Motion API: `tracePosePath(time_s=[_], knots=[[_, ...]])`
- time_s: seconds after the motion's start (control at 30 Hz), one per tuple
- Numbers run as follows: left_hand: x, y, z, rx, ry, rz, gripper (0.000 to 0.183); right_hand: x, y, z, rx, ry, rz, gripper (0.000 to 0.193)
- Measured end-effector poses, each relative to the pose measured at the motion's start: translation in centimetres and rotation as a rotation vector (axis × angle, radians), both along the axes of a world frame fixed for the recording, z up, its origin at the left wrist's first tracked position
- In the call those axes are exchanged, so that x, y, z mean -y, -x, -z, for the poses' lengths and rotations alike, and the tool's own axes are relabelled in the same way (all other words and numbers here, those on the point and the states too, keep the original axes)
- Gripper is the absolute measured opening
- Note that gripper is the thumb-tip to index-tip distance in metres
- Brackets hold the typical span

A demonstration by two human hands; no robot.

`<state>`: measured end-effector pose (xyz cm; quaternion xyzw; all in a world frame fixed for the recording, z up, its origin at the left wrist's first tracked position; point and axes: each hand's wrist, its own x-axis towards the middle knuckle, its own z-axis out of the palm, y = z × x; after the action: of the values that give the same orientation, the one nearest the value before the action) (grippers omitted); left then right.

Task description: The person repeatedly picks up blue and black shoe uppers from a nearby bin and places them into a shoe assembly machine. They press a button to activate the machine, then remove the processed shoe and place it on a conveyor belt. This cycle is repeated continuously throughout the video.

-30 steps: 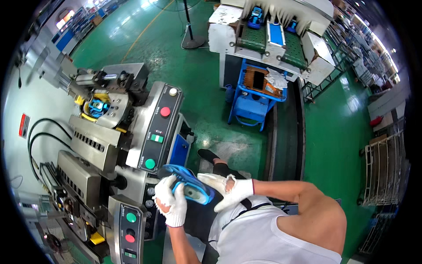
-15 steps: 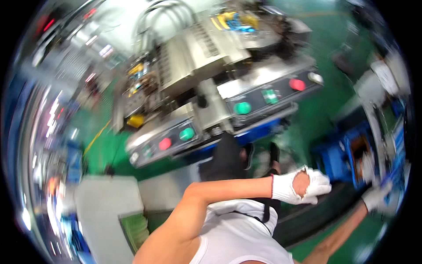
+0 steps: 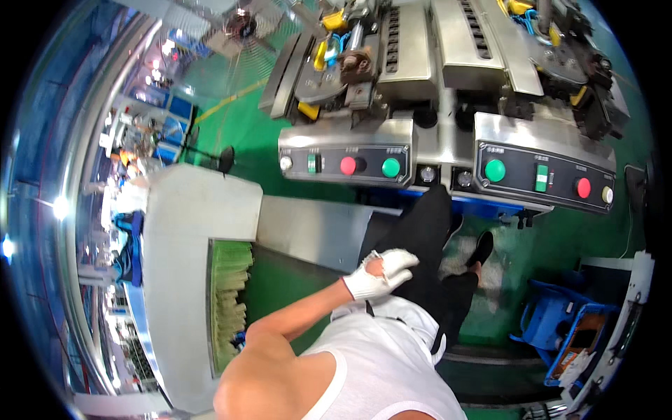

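My left hand (image 3: 385,275), in a white knit glove with a hole that bares the skin on its back, hovers over or rests on my black-trousered thigh. Its fingers are stretched out, with nothing visible in them. My right hand is out of view. Beyond my knees stands a metal machine with two control panels. The left panel (image 3: 332,162) bears a red and a green button, and the right panel (image 3: 521,173) has similar ones.
A grey housing (image 3: 171,280) with greenish strips (image 3: 229,301) in its opening stands on my left. A fan (image 3: 241,28) is at the far left. A blue plastic stool or crate (image 3: 542,318) lies at lower right, beside a metal frame (image 3: 623,315).
The view has swung right, and the machine now sits higher and further right. My left hand has moved from the right side to over my thigh. My right hand has left the view.
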<state>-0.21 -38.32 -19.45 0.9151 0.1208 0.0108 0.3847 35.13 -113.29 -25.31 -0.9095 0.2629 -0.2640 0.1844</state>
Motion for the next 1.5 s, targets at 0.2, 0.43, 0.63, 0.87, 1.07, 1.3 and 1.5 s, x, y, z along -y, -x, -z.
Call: tracePosePath(time_s=[0.2, 0.43, 0.63, 0.87, 1.07, 1.3, 1.5], knots=[[-5.2, 10.1, 4.0, -0.044, -0.108, -0.659, 0.026, -12.8, 6.1, 7.6, -0.067, -0.571, -0.219, 0.065], [-6.8, 32.0, 15.8, -0.421, -0.010, -1.283, 0.038, -41.6, 15.6, 14.1, -0.607, -0.952, -0.477, 0.076], [-4.8, 41.7, 17.4, -0.645, -0.170, -1.574, 0.041, -49.2, 14.4, 10.0, -0.828, -0.599, -0.857, 0.074], [-1.1, 57.3, 14.1, -0.856, -0.570, -1.744, 0.041, -50.1, 8.8, 9.2, -1.047, -0.104, -0.991, 0.073], [5.6, 72.6, 10.6, -1.131, 0.122, -2.435, 0.071, -51.1, 4.3, 7.4, -0.993, 0.114, -1.124, 0.070], [6.3, 77.8, 15.8, -0.673, 0.068, -2.781, 0.084, -53.2, 3.4, 4.0, -0.985, 0.146, -1.081, 0.058], [6.5, 84.8, 22.3, -1.489, -0.187, -2.494, 0.066, -48.9, 1.1, 0.2, -0.938, 0.244, -1.032, 0.053]])
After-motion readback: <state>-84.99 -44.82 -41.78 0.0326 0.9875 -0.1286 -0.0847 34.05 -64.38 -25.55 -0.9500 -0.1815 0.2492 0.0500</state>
